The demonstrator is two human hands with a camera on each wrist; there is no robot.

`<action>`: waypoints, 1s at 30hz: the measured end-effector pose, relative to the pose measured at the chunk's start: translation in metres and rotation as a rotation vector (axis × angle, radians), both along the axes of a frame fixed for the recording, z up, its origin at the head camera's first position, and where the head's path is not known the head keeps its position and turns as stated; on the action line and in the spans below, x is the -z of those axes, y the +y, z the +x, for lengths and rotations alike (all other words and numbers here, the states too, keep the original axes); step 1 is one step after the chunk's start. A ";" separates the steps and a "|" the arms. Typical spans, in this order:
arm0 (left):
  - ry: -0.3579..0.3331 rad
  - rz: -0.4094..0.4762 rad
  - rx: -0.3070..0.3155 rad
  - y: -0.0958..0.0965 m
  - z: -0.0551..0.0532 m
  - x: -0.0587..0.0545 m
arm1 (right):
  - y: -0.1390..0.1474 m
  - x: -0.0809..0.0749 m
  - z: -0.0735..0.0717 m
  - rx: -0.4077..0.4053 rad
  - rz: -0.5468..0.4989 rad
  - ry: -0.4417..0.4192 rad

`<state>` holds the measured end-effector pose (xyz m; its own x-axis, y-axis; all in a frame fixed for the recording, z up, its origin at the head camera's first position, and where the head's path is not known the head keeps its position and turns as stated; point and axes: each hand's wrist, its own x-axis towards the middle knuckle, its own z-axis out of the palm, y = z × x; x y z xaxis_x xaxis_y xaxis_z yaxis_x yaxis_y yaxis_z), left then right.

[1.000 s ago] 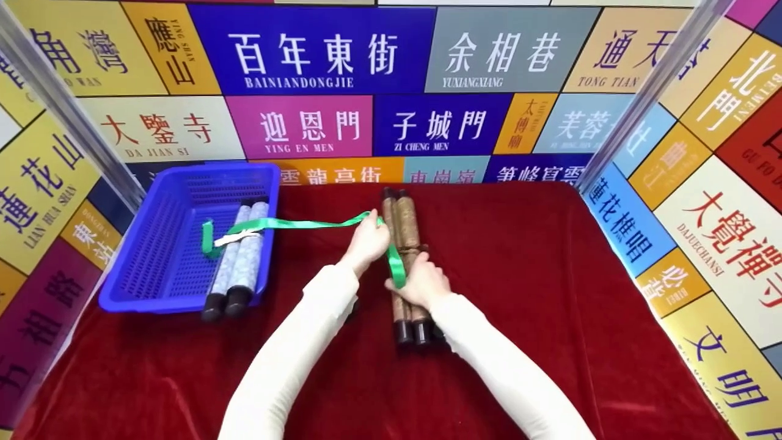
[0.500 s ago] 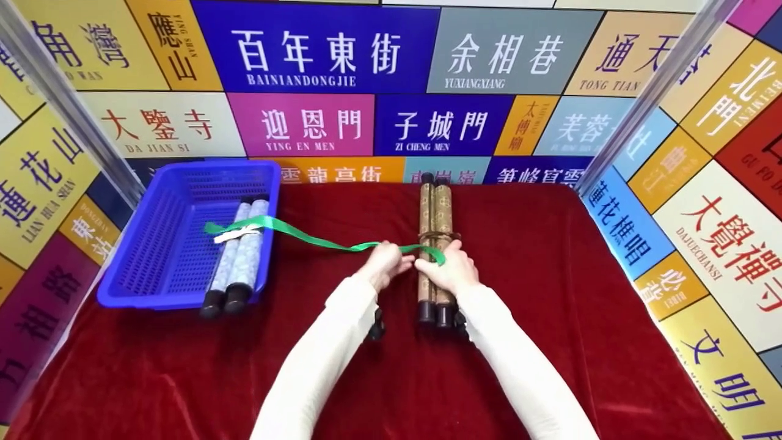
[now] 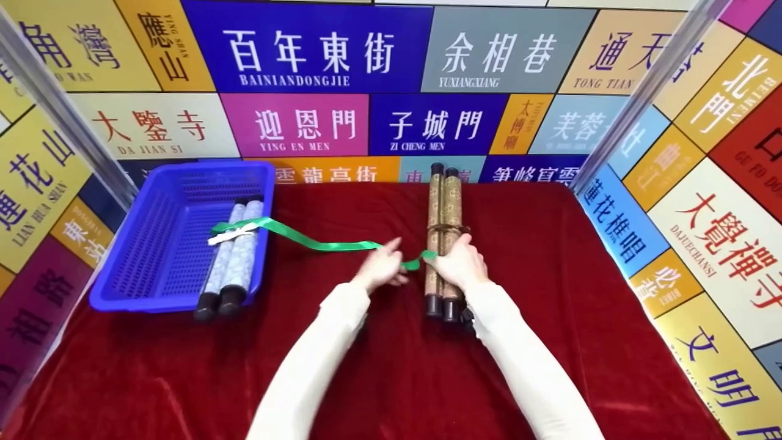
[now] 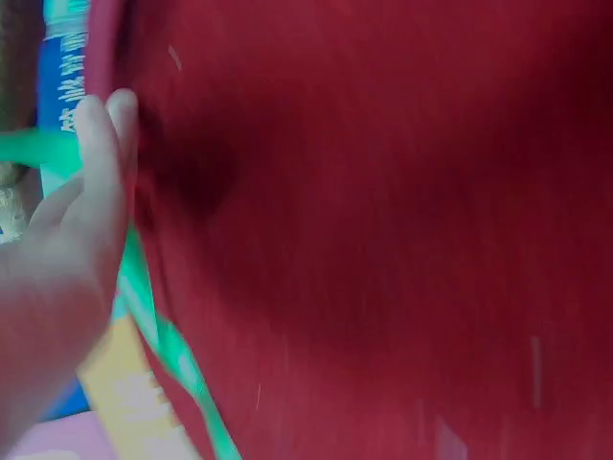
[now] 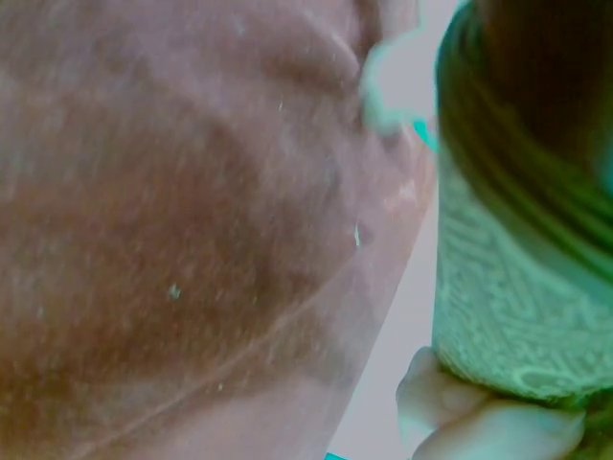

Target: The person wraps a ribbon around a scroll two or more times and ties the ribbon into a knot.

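Observation:
My right hand (image 3: pixel 462 264) grips the lower part of a pair of brown patterned scrolls (image 3: pixel 451 208), bound with a brown cord and capped in black. In the right wrist view, fingertips (image 5: pixel 498 431) lie under a patterned roll (image 5: pixel 527 297). A green ribbon (image 3: pixel 317 244) runs from the scrolls in the basket, past my left hand, to the right hand's thumb. My left hand (image 3: pixel 380 266) touches the ribbon between basket and brown scrolls, fingers fairly straight and spread. In the left wrist view, the ribbon (image 4: pixel 158 326) passes behind that hand; its exact contact is hidden.
A blue plastic basket (image 3: pixel 131 293) stands at the left. Two pale blue scrolls (image 3: pixel 235 263) with black ends, tied by a white band (image 3: pixel 232 233), lean over its front rim. Red velvet (image 3: pixel 391 379) covers the table. Panels with Chinese lettering (image 3: pixel 305 55) surround it.
The brown scrolls have shifted right and further away with my right hand. My left hand has moved lower from its earlier hold on the ribbon, and the ribbon now sags.

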<state>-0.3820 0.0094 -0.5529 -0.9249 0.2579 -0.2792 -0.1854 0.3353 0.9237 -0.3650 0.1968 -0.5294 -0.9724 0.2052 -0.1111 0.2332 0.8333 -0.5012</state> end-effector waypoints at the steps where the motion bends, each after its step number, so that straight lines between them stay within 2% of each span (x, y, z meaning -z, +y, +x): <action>1: 0.091 -0.134 -0.034 -0.008 0.000 -0.001 | 0.001 0.000 -0.001 0.007 0.003 0.005; 3: 0.244 -0.369 -0.150 -0.024 -0.002 -0.002 | 0.001 0.000 -0.001 0.024 0.004 0.018; 4: 0.282 -0.452 -0.220 -0.033 -0.003 -0.003 | 0.001 0.000 -0.002 0.033 0.003 0.025; 5: 0.302 -0.512 -0.285 -0.041 -0.004 -0.004 | 0.002 0.000 -0.002 0.040 0.001 0.031; 7: 0.288 -0.555 -0.413 -0.058 -0.006 -0.004 | 0.001 0.000 -0.003 0.056 -0.001 0.044; 10: 0.135 -0.501 -0.556 -0.080 -0.006 -0.002 | -0.002 0.001 -0.003 0.070 -0.004 0.058; 12: 0.018 -0.441 -0.602 -0.091 -0.005 0.001 | -0.005 0.001 -0.004 0.067 0.000 0.065; 14: -0.066 -0.366 -0.618 -0.100 -0.004 0.005 | -0.008 0.002 -0.004 0.061 0.004 0.073; 17: -0.115 -0.252 -0.653 -0.109 -0.003 0.012 | -0.009 0.002 -0.004 0.059 0.016 0.082; 19: -0.084 -0.242 -0.681 -0.112 -0.003 0.016 | -0.009 0.003 -0.003 0.063 0.023 0.084; 20: -0.042 -0.263 -0.685 -0.112 -0.003 0.017 | -0.008 0.004 -0.003 0.063 0.025 0.083; 22: 0.076 -0.348 -0.639 -0.111 -0.002 0.020 | -0.006 0.007 -0.003 0.065 0.026 0.077; 24: 0.214 -0.440 -0.512 -0.105 -0.001 0.022 | -0.006 0.009 -0.003 0.065 0.023 0.072; 27: 0.425 -0.501 -0.223 -0.092 0.002 0.023 | -0.009 0.012 -0.003 0.054 0.018 0.070; 30: 0.556 -0.537 0.031 -0.081 0.007 0.025 | -0.015 0.014 -0.003 0.039 0.012 0.074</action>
<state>-0.3753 -0.0713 -0.5777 -0.9605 0.2463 0.1298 0.2746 0.7612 0.5875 -0.3676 0.1817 -0.5429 -0.9690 0.2442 -0.0366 0.2284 0.8303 -0.5083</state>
